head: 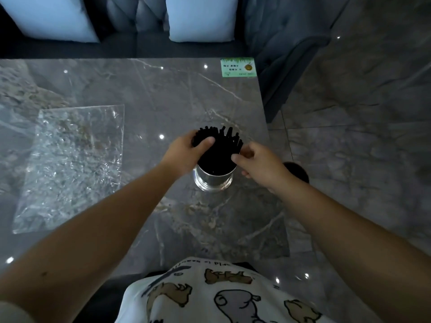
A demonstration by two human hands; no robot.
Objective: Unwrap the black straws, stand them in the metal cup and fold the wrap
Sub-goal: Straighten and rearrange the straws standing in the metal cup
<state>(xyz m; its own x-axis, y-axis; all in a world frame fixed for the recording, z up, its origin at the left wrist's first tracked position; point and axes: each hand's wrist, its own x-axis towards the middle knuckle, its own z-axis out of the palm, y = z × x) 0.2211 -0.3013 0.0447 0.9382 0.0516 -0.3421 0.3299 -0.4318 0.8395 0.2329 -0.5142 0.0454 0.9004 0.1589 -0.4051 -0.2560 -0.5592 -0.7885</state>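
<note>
A shiny metal cup (pixel 213 180) stands near the middle of the grey marble table (pixel 163 94). A bundle of black straws (pixel 221 145) stands in it, fanned out at the top. My left hand (pixel 186 155) grips the left side of the bundle, thumb across the front. My right hand (pixel 258 164) is at the bundle's right edge with curled fingers, thumb tip against the straws. The clear plastic wrap (pixel 72 164) lies flat and crinkled on the table to the left, apart from both hands.
A green sticker (pixel 238 67) sits at the table's far right corner. The table's right edge runs close beside the cup, with tiled floor (pixel 361 136) beyond. A dark sofa with pale cushions (pixel 200 17) stands behind the table. A dark round object (pixel 297 170) shows behind my right wrist.
</note>
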